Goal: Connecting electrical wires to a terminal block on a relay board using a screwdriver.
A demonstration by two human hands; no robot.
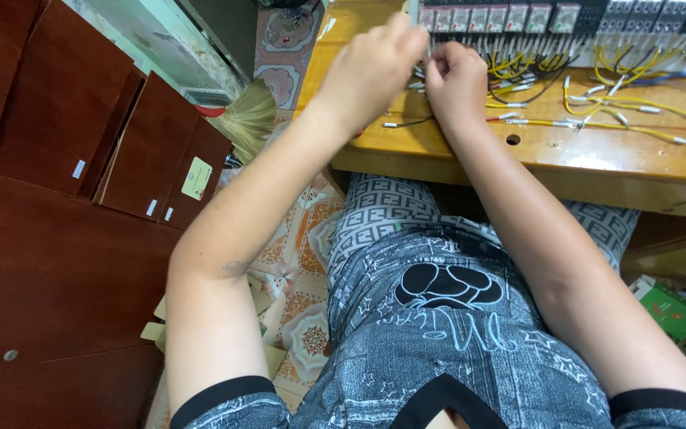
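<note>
Near the front edge of the glossy wooden tabletop (597, 155), left hand (375, 67) and right hand (458, 83) close together, each grip pinching thin black and yellow wires with white sleeved ends (518, 103), row of grey relay blocks (510, 16) behind.

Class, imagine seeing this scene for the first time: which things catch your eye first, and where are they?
Two bare hands, left hand and right hand, meet over a tangle of yellow and black wires on the glossy wooden workbench at the top. A row of small grey relay blocks lines its far edge; dark red-brown wooden cabinets fill the left.
</note>
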